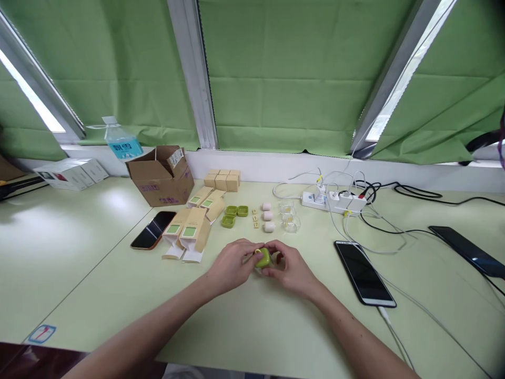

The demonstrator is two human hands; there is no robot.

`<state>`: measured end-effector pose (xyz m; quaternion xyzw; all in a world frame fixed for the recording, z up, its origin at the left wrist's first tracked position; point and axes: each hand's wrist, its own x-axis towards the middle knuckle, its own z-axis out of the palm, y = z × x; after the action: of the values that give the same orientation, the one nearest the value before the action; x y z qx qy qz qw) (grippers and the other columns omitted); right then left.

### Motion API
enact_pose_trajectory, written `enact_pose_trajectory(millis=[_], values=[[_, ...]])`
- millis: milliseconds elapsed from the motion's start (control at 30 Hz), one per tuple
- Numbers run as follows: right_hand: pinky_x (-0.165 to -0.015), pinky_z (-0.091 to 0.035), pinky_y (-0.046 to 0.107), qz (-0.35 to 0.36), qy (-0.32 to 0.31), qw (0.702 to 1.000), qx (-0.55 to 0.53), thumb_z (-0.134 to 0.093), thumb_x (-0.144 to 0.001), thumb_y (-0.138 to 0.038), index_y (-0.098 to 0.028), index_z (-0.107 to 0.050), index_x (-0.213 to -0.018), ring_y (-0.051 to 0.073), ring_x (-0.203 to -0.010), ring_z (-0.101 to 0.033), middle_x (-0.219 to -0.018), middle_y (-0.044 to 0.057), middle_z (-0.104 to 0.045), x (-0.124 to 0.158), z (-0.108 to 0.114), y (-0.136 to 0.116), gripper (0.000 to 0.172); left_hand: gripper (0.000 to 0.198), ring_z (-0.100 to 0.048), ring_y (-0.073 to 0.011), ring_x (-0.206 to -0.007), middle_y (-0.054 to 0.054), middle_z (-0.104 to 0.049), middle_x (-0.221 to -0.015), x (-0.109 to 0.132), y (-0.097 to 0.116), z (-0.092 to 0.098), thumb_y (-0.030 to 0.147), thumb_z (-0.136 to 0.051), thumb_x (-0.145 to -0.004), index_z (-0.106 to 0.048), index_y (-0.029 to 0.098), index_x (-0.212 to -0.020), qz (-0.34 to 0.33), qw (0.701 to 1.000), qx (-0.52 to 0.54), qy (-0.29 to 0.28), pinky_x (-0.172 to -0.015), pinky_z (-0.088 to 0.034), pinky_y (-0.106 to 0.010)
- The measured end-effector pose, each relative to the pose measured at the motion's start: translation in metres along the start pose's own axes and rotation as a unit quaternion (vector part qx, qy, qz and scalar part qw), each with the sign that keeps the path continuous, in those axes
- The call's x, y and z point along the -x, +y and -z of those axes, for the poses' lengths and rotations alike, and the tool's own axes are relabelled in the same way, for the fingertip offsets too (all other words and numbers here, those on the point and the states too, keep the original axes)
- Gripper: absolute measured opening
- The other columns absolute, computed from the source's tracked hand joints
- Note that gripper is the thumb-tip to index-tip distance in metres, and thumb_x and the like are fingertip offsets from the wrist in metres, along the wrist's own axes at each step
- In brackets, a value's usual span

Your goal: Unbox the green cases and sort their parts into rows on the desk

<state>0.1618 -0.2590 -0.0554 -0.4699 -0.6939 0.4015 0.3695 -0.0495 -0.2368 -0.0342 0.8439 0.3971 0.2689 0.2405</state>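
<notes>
My left hand (237,265) and my right hand (291,267) meet over the table, fingers closed around a small green case (263,258). A yellow ring-like piece (258,251) shows on its left side, by my left thumb. Something clear peeks out under the case, partly hidden by my fingers. Beyond my hands lie three open green square shells (228,221), a column of small yellow pieces (255,218), three pale pink cylinders (268,216) and several clear plastic covers (291,223).
Left of my hands are opened kraft boxes (196,228), a phone (153,230) and a cardboard carton (161,181). Small closed boxes (226,181) stand behind. To the right are a power strip (335,203) with tangled cables, a charging phone (365,273) and a dark slab (469,250).
</notes>
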Motion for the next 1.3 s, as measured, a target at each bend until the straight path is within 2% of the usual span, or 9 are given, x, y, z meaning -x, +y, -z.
enact_pose_trajectory(millis=[100, 233, 367, 500, 600, 733, 967, 1167, 1300], values=[[-0.078, -0.047, 0.032, 0.001, 0.020, 0.999, 0.033, -0.081, -0.077, -0.024, -0.025, -0.072, -0.115, 0.021, -0.095, -0.063, -0.107, 0.003, -0.074, 0.000, 0.000, -0.004, 0.039, 0.035, -0.075, -0.0230, -0.096, -0.006, -0.082, -0.103, 0.002, -0.006, -0.009, 0.036, -0.049, -0.107, -0.082, 0.026, -0.112, 0.028, 0.997, 0.067, 0.026, -0.085, -0.057, -0.032], [-0.086, -0.048, 0.036, 0.008, 0.036, 0.996, 0.087, -0.082, -0.079, -0.027, -0.025, -0.071, -0.112, 0.023, -0.100, -0.064, -0.107, 0.003, -0.073, 0.001, -0.002, -0.012, 0.035, 0.038, -0.076, -0.0247, -0.112, -0.006, -0.082, -0.120, 0.010, -0.010, -0.021, 0.041, -0.050, -0.107, -0.080, 0.025, -0.123, 0.054, 0.981, 0.172, 0.076, -0.098, -0.058, -0.034], [-0.091, -0.048, 0.039, 0.001, 0.047, 0.990, 0.135, -0.082, -0.079, -0.026, -0.025, -0.068, -0.109, 0.025, -0.103, -0.065, -0.110, 0.005, -0.072, 0.001, 0.001, -0.012, 0.033, 0.041, -0.075, -0.0288, -0.114, -0.009, -0.081, -0.121, 0.010, -0.014, -0.023, 0.049, -0.059, -0.102, -0.081, 0.020, -0.121, 0.109, 0.954, 0.221, 0.169, -0.102, -0.059, -0.041], [-0.085, -0.048, 0.037, -0.031, 0.051, 0.985, 0.161, -0.079, -0.080, -0.024, -0.025, -0.066, -0.109, 0.024, -0.099, -0.065, -0.109, 0.004, -0.071, 0.000, 0.013, -0.004, 0.032, 0.054, -0.076, -0.0305, -0.107, -0.014, -0.079, -0.124, 0.005, -0.021, -0.014, 0.062, -0.073, -0.090, -0.081, 0.015, -0.115, 0.187, 0.871, 0.390, 0.232, -0.096, -0.065, -0.048], [-0.080, -0.049, 0.035, -0.065, 0.070, 0.979, 0.180, -0.075, -0.081, -0.022, -0.025, -0.064, -0.113, 0.023, -0.093, -0.065, -0.108, 0.004, -0.070, -0.003, 0.025, 0.002, 0.034, 0.054, -0.078, -0.0277, -0.095, -0.016, -0.080, -0.115, 0.002, -0.027, -0.008, 0.056, -0.084, -0.082, -0.080, 0.010, -0.110, 0.230, 0.801, 0.519, 0.192, -0.089, -0.068, -0.047], [-0.080, -0.050, 0.035, -0.095, 0.144, 0.950, 0.262, -0.074, -0.080, -0.018, -0.022, -0.062, -0.119, 0.023, -0.093, -0.066, -0.123, 0.009, -0.065, -0.007, 0.044, 0.012, 0.042, 0.032, -0.080, -0.0262, -0.089, -0.016, -0.081, -0.104, 0.001, -0.028, -0.004, 0.036, -0.081, -0.089, -0.079, 0.008, -0.103, 0.266, 0.763, 0.565, 0.166, -0.087, -0.068, -0.043], [-0.082, -0.049, 0.035, -0.123, 0.175, 0.923, 0.320, -0.076, -0.082, -0.022, -0.020, -0.064, -0.115, 0.024, -0.095, -0.067, -0.106, 0.007, -0.069, -0.015, 0.066, 0.033, 0.036, 0.019, -0.081, -0.0269, -0.082, -0.017, -0.082, -0.097, 0.002, -0.020, 0.000, 0.024, -0.068, -0.095, -0.076, 0.007, -0.100, 0.296, 0.763, 0.558, 0.138, -0.080, -0.068, -0.039], [-0.078, -0.055, 0.032, -0.087, 0.214, 0.930, 0.286, -0.066, -0.083, -0.011, -0.021, -0.054, -0.132, 0.019, -0.089, -0.069, -0.123, 0.010, -0.061, -0.018, 0.062, 0.043, 0.051, 0.024, -0.081, -0.0284, -0.082, -0.019, -0.082, -0.094, 0.004, -0.015, 0.000, 0.029, -0.070, -0.090, -0.077, 0.007, -0.096, 0.291, 0.775, 0.550, 0.111, -0.076, -0.066, -0.037], [-0.075, -0.057, 0.038, -0.049, 0.234, 0.893, 0.381, -0.070, -0.083, -0.014, -0.020, -0.053, -0.134, 0.027, -0.097, -0.070, -0.128, 0.014, -0.059, -0.013, 0.059, 0.034, 0.055, 0.030, -0.081, -0.0290, -0.079, -0.021, -0.081, -0.088, 0.004, -0.013, -0.001, 0.034, -0.073, -0.084, -0.077, 0.006, -0.092, 0.295, 0.777, 0.547, 0.097, -0.073, -0.065, -0.036]])
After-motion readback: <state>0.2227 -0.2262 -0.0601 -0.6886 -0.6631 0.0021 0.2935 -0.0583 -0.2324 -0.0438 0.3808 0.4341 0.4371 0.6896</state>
